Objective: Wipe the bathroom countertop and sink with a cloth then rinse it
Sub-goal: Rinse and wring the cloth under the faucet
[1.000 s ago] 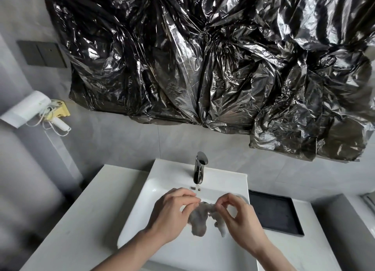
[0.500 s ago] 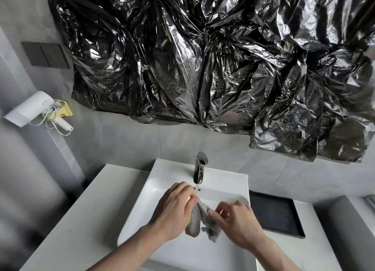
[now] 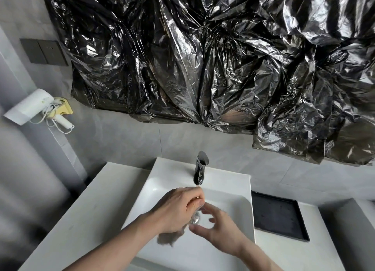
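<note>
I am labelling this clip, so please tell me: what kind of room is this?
Most likely a bathroom: a white sink with a chrome faucet, a wall-mounted hair dryer, and grey tiled walls.

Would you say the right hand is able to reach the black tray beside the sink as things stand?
Probably yes: the right hand is open over the sink, and bare countertop lies between it and the black tray.

faucet overhanging hands, left countertop open
</note>
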{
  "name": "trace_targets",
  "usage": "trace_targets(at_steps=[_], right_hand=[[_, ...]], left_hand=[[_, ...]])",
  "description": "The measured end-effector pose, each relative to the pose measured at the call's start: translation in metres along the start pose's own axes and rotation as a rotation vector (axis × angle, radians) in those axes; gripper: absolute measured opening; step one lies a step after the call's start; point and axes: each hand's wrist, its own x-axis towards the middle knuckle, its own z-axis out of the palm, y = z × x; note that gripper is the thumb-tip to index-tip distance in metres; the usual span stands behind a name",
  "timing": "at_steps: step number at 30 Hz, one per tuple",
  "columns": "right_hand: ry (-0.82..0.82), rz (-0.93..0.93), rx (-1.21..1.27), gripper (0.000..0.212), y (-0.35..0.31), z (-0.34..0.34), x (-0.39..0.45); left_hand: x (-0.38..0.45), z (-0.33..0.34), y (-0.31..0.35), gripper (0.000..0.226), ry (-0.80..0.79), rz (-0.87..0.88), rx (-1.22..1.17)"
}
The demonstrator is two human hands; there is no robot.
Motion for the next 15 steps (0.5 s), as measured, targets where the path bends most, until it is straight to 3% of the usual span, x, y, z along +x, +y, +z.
trace_targets(at_steps=[3, 6, 8, 12, 15], right_hand=[[0.085, -0.034, 0.109, 0.041, -0.001, 0.008, 0.012], [0.130, -0.046, 0.130, 0.076, 0.014, 0.010, 0.019], [0.142, -0.030, 0.099, 0.086, 0.026, 0.009, 0.021], [0.195, 0.005, 0.079, 0.075, 0.042, 0.005, 0.027], [0.138, 0.009, -0.014, 0.063, 0.055, 0.005, 0.034]], left_hand=[[0.005, 0.000, -0.002, 0.012, -0.014, -0.010, -0.028], [0.007, 0.002, -0.007, 0.010, -0.013, -0.052, -0.106], [0.009, 0.007, -0.015, 0.013, -0.040, -0.105, -0.168], [0.013, 0.022, -0.027, 0.015, -0.113, -0.182, -0.290], [0.019, 0.034, -0.035, 0.014, -0.147, -0.193, -0.337]])
